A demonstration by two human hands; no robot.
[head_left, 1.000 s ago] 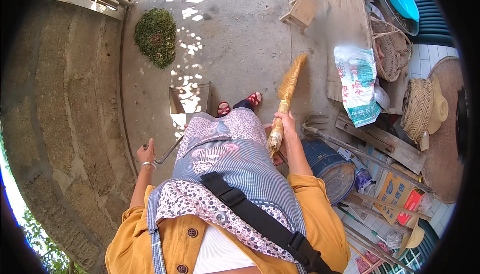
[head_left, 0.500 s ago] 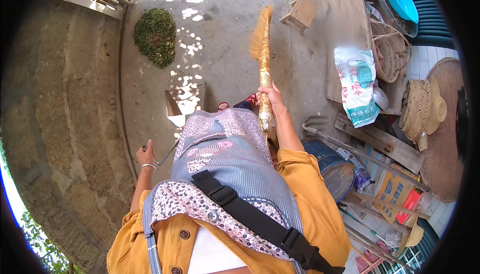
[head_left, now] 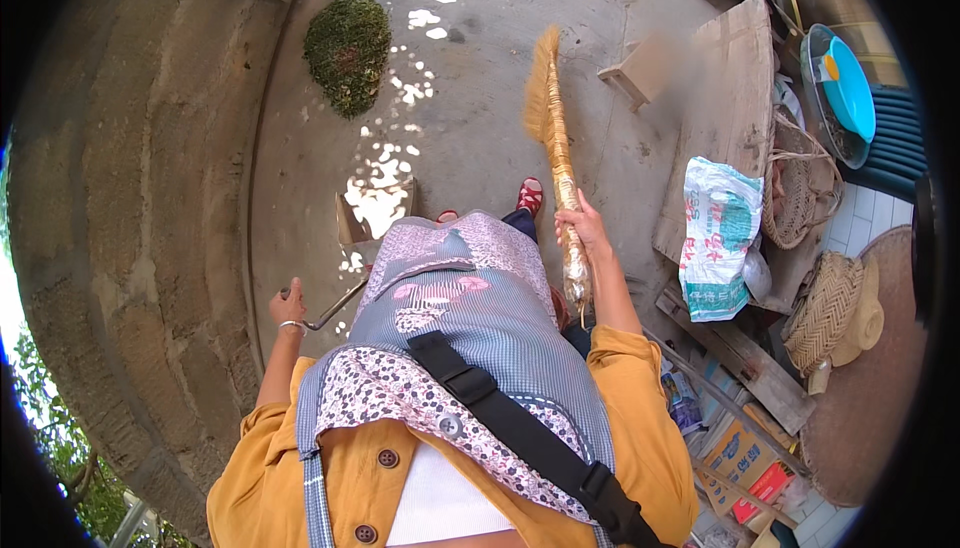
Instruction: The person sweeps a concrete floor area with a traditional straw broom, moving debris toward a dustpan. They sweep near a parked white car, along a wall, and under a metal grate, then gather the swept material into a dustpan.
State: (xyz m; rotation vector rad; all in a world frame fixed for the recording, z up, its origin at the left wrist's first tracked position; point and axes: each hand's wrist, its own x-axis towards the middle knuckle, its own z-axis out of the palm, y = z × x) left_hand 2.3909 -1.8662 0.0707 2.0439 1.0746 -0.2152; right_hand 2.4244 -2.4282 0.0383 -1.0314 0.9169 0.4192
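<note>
My right hand (head_left: 585, 225) is closed round the wrapped handle of a straw hand broom (head_left: 561, 163). The broom points away from me, its bristles in the air above the concrete floor. On the left, my left hand (head_left: 288, 306) grips the end of a thin, bent metal handle (head_left: 340, 305). That handle runs toward a dustpan (head_left: 350, 220) low in front of me, partly hidden by my apron and dappled with sunlight. A heap of green leaves (head_left: 346, 54) lies on the floor ahead, beyond the dustpan and apart from the broom.
An earthen wall (head_left: 150, 148) runs along the left. A small wooden stool (head_left: 628, 78) stands ahead on the right, near a wooden table (head_left: 725, 68). A printed sack (head_left: 718, 238), a woven basket (head_left: 800, 183), a blue basin (head_left: 848, 88) and a straw hat (head_left: 860, 318) crowd the right side.
My view has turned, shifting the leaf heap and stool rightward in the picture. One red shoe now shows farther forward. Both hands keep their holds, and the broom has shifted rightward in view.
</note>
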